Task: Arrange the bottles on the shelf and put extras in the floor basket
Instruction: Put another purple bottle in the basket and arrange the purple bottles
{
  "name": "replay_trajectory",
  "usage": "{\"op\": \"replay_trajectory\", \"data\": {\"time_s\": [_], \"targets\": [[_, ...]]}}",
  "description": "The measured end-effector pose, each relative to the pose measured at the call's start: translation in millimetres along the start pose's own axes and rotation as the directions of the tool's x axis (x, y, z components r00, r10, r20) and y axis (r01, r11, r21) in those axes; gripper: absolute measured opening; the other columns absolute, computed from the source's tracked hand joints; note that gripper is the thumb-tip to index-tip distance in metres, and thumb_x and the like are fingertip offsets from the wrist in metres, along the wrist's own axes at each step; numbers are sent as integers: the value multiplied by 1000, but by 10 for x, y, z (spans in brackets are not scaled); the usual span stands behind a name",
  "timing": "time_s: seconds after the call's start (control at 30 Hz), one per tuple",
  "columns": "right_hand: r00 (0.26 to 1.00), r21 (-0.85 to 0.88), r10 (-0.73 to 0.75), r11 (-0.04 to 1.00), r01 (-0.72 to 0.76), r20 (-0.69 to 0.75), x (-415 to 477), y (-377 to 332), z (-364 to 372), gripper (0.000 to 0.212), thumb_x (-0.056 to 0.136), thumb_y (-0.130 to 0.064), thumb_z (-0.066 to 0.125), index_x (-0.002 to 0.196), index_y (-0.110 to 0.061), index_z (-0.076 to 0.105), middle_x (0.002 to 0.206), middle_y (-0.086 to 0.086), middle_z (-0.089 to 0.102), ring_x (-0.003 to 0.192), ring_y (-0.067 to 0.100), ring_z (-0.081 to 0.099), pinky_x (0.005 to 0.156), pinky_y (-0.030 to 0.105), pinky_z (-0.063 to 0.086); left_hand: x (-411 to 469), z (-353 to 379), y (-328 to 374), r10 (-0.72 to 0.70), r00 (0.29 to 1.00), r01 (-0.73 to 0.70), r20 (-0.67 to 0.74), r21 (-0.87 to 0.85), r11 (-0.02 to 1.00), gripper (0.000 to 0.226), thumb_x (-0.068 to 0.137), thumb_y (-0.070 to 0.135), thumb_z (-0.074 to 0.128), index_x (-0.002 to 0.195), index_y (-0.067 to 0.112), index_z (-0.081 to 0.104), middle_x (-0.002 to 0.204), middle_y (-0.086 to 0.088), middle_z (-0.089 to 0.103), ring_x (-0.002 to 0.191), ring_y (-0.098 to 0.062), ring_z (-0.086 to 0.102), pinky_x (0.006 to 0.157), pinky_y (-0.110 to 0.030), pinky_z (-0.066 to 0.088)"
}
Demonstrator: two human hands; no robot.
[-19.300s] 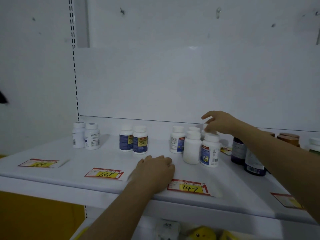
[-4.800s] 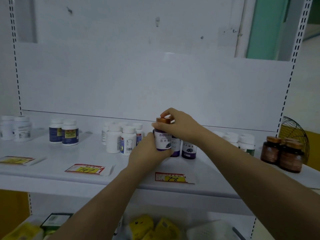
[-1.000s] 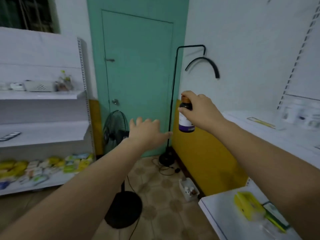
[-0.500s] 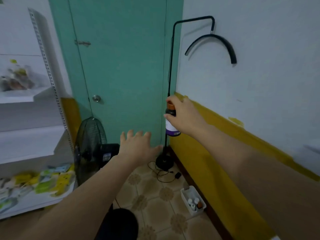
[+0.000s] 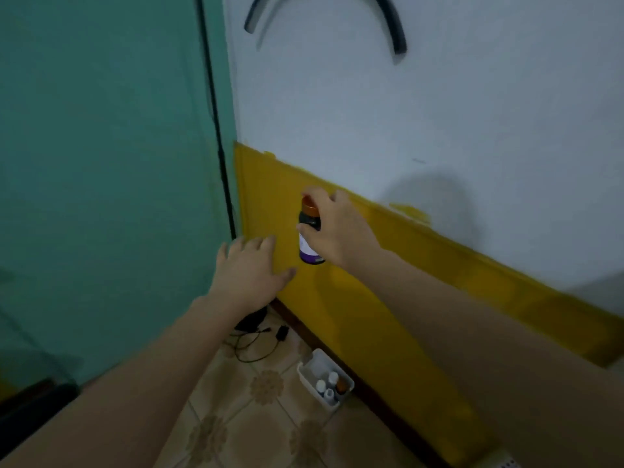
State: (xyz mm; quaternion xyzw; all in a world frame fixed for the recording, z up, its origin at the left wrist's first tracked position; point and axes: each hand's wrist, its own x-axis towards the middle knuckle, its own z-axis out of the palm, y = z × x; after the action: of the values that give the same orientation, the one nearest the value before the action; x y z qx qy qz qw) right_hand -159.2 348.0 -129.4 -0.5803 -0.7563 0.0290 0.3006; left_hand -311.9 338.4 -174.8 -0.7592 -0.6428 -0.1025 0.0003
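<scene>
My right hand (image 5: 337,231) grips a dark bottle (image 5: 309,233) with an orange cap and a white and purple label, holding it upright in the air in front of the yellow lower wall. My left hand (image 5: 251,271) hovers just left of and below the bottle, fingers spread and holding nothing. A small white basket (image 5: 312,363) stands on the tiled floor against the wall, well below both hands. It holds a few small bottles, two with white caps and one brown. The shelf is out of view.
A green door (image 5: 101,163) fills the left side. A black lamp pole (image 5: 216,123) runs up beside it, with its base and tangled cables (image 5: 255,336) on the floor. A dark object (image 5: 30,410) sits at the lower left.
The view has moved closer to the wall and tipped down. The floor basket is nearer and larger. My right hand still carries the bottle, and my left hand stays spread beside it.
</scene>
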Motion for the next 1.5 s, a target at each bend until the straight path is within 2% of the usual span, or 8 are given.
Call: {"op": "replay_trajectory", "data": {"time_s": [0.23,0.53,0.67,0.8,0.97,1.07,1.27,1.5], "targets": [[978,-80,205,976,-202,41,428,953,559,46,92,-29,59,133,-23,39,116,13,45,85,28,55,70,35,52,1010,903,195,183,978,-177,99,-65,982,75,90,63,37,149,21,17,152,-2,29,141,-27,22,115,-49,15],[948,-53,292,956,-288,122,407,2208,1859,37,93,-22,56,127,-23,41,115,12,41,82,30,49,66,42,50,1537,2670,338,240,956,-234,168,-53,971,73,91,59,37,149,21,17,155,-2,25,143,-25,18,116,-47,12],[918,0,350,935,-356,186,221,2754,2776,36,93,-19,56,126,-22,42,118,12,40,90,30,48,73,44,50,1659,3714,236,282,933,-275,226,-63,959,68,91,58,36,146,19,29,152,-6,32,138,-28,30,112,-47,25],[883,-14,398,913,-407,251,-219,3310,3885,37,95,-24,56,128,-19,41,124,13,38,94,32,49,75,42,48,1638,4873,55,338,914,-311,225,-146,939,62,86,46,52,133,7,49,135,-18,52,119,-36,53,97,-50,43],[844,-45,413,905,-424,342,-775,3963,5290,42,94,-24,58,131,-21,39,128,12,38,99,32,51,77,39,48,1504,6327,-236,313,907,-291,283,-116,949,69,86,54,31,138,10,45,139,-15,49,122,-35,51,100,-48,41],[827,-40,421,898,-439,372,-1002,4339,6094,46,95,-24,59,135,-22,37,132,12,37,108,33,50,85,40,48,1519,7225,-426,307,895,-289,325,-102,952,74,85,57,23,142,12,40,142,-15,45,125,-35,47,102,-49,38],[816,9,409,892,-452,410,-1188,4980,7496,49,93,-18,61,135,-19,37,137,14,33,112,36,48,89,46,47,1523,8755,-869,288,896,-287,337,-55,956,66,84,51,34,131,8,53,130,-21,55,114,-42,56,94,-56,43],[779,-59,391,907,-418,490,-1399,5303,8474,53,91,-19,63,136,-21,35,129,12,38,104,32,51,83,40,48,1619,9659,-1142,288,906,-282,310,-65,957,69,81,52,35,129,8,54,131,-20,55,116,-41,55,96,-56,41]]}}
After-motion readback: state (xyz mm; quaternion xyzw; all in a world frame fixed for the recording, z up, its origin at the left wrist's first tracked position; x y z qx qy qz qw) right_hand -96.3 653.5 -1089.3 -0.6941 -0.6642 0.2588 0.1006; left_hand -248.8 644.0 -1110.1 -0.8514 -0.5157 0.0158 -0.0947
